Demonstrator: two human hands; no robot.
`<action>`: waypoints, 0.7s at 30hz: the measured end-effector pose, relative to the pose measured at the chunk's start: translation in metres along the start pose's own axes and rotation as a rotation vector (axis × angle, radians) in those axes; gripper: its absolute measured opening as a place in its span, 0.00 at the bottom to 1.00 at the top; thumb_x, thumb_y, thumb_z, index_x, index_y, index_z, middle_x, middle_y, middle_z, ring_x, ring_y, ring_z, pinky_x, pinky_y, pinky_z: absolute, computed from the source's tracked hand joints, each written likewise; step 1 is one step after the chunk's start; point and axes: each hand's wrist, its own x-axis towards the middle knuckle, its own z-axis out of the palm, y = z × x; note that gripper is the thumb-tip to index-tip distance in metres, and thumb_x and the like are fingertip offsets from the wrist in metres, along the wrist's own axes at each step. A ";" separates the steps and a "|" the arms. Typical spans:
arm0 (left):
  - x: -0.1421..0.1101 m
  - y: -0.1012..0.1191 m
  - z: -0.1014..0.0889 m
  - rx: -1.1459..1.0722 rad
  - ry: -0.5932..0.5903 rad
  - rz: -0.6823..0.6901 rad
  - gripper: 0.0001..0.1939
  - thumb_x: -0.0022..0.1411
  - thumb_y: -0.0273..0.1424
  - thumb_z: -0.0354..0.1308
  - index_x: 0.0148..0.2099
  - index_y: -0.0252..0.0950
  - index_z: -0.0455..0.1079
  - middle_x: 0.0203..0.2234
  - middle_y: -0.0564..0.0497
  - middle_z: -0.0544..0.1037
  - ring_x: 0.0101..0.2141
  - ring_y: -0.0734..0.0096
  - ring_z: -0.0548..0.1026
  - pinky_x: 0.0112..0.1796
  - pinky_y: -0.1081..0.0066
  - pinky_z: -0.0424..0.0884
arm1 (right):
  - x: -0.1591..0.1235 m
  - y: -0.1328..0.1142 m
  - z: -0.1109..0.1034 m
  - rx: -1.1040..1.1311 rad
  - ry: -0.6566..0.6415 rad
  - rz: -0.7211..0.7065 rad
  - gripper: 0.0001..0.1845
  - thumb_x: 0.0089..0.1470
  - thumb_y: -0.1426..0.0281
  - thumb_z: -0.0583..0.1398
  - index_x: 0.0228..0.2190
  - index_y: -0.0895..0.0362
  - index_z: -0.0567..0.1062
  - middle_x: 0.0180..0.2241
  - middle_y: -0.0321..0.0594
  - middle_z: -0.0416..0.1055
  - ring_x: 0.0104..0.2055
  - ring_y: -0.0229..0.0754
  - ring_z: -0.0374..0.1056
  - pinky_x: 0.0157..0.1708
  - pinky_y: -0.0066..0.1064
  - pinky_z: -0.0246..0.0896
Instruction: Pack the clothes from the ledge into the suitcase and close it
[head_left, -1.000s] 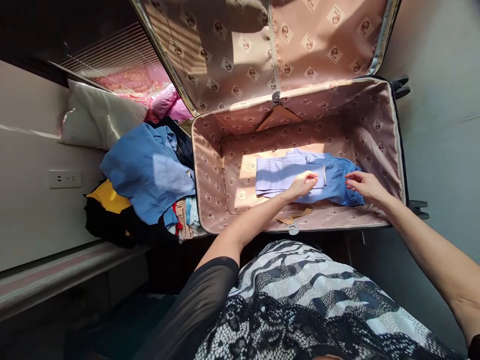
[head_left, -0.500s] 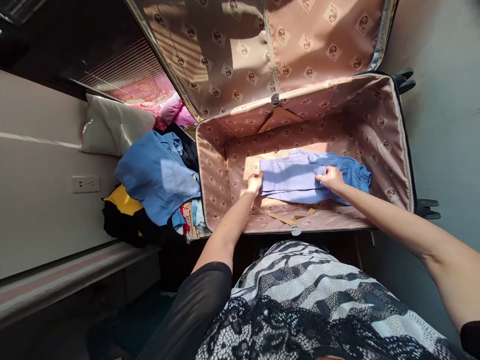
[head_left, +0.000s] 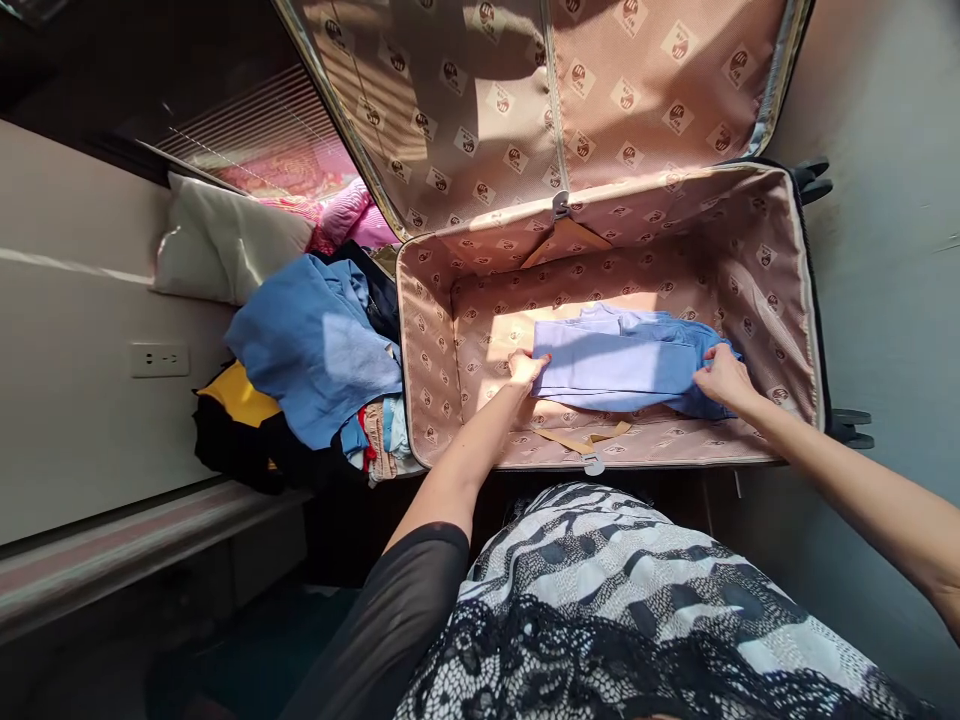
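Inside the suitcase [head_left: 429,350], the cloth [head_left: 611,365] could skew if the right hand [head_left: 724,380], fingers clamped on one end, outpulls the left hand [head_left: 526,368], whose fingers' hold opposite I cannot tell.

Suitcase [head_left: 426,350] before you, lid [head_left: 510,125] behind. In it, toward right: folded clothing [head_left: 615,365], your left hand [head_left: 527,368] at left end, right hand [head_left: 724,379] at right. Clothes pile [head_left: 311,345] left of suitcase, pillow [head_left: 232,240] behind pile, wall socket [head_left: 160,360] farther left.
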 end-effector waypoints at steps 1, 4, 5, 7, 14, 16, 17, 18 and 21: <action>0.000 0.001 0.001 0.007 0.001 -0.008 0.17 0.53 0.27 0.77 0.38 0.38 0.71 0.32 0.48 0.81 0.41 0.58 0.83 0.45 0.64 0.77 | 0.005 0.008 0.001 -0.055 -0.001 0.008 0.37 0.52 0.65 0.64 0.62 0.62 0.70 0.49 0.61 0.79 0.53 0.68 0.76 0.56 0.55 0.71; 0.000 0.007 -0.004 0.009 -0.033 -0.019 0.15 0.54 0.25 0.73 0.36 0.39 0.68 0.30 0.49 0.79 0.36 0.60 0.80 0.41 0.65 0.76 | 0.012 0.018 0.002 -0.145 0.083 -0.127 0.41 0.61 0.60 0.61 0.70 0.65 0.63 0.62 0.71 0.71 0.64 0.74 0.70 0.63 0.60 0.67; 0.000 0.009 -0.011 0.007 -0.052 -0.012 0.14 0.55 0.24 0.72 0.36 0.39 0.68 0.30 0.50 0.78 0.35 0.61 0.80 0.41 0.66 0.75 | 0.014 0.018 0.001 -0.168 0.103 -0.184 0.41 0.63 0.59 0.60 0.70 0.65 0.63 0.64 0.71 0.69 0.67 0.74 0.67 0.65 0.61 0.66; 0.002 0.013 -0.031 -0.005 -0.078 0.032 0.12 0.57 0.24 0.69 0.38 0.39 0.69 0.31 0.51 0.78 0.36 0.64 0.79 0.41 0.68 0.75 | 0.018 0.015 -0.001 -0.221 0.083 -0.257 0.39 0.65 0.57 0.60 0.69 0.64 0.65 0.65 0.71 0.68 0.68 0.75 0.65 0.66 0.62 0.64; 0.024 -0.007 -0.101 0.010 0.005 0.057 0.14 0.59 0.20 0.67 0.38 0.41 0.65 0.32 0.52 0.78 0.40 0.65 0.80 0.47 0.67 0.75 | 0.037 0.015 -0.001 -0.333 0.007 -0.268 0.34 0.65 0.62 0.63 0.66 0.65 0.68 0.65 0.75 0.66 0.68 0.76 0.65 0.65 0.63 0.65; 0.029 -0.019 -0.100 0.024 0.000 0.006 0.17 0.58 0.19 0.67 0.36 0.41 0.63 0.29 0.53 0.76 0.39 0.63 0.80 0.47 0.65 0.76 | 0.043 0.016 0.002 -0.317 -0.018 -0.220 0.36 0.62 0.64 0.66 0.67 0.66 0.67 0.65 0.76 0.66 0.68 0.76 0.65 0.65 0.63 0.65; 0.031 -0.023 -0.096 0.023 -0.004 -0.004 0.17 0.58 0.18 0.68 0.36 0.41 0.63 0.29 0.54 0.75 0.39 0.63 0.80 0.47 0.64 0.76 | 0.047 0.017 0.005 -0.285 -0.036 -0.189 0.38 0.60 0.65 0.68 0.66 0.67 0.67 0.65 0.76 0.67 0.68 0.75 0.66 0.66 0.62 0.65; 0.033 -0.027 -0.092 0.016 -0.004 -0.012 0.18 0.58 0.18 0.68 0.36 0.41 0.63 0.29 0.54 0.75 0.39 0.63 0.80 0.48 0.63 0.76 | 0.050 0.018 0.007 -0.232 -0.051 -0.154 0.38 0.58 0.65 0.69 0.65 0.66 0.69 0.63 0.74 0.69 0.66 0.72 0.68 0.65 0.58 0.66; 0.036 -0.032 -0.083 -0.032 -0.018 -0.032 0.17 0.59 0.18 0.72 0.39 0.39 0.67 0.31 0.53 0.78 0.40 0.64 0.80 0.50 0.62 0.77 | 0.057 0.022 0.012 0.009 -0.097 -0.002 0.24 0.52 0.66 0.73 0.49 0.61 0.76 0.49 0.60 0.78 0.52 0.58 0.75 0.54 0.45 0.72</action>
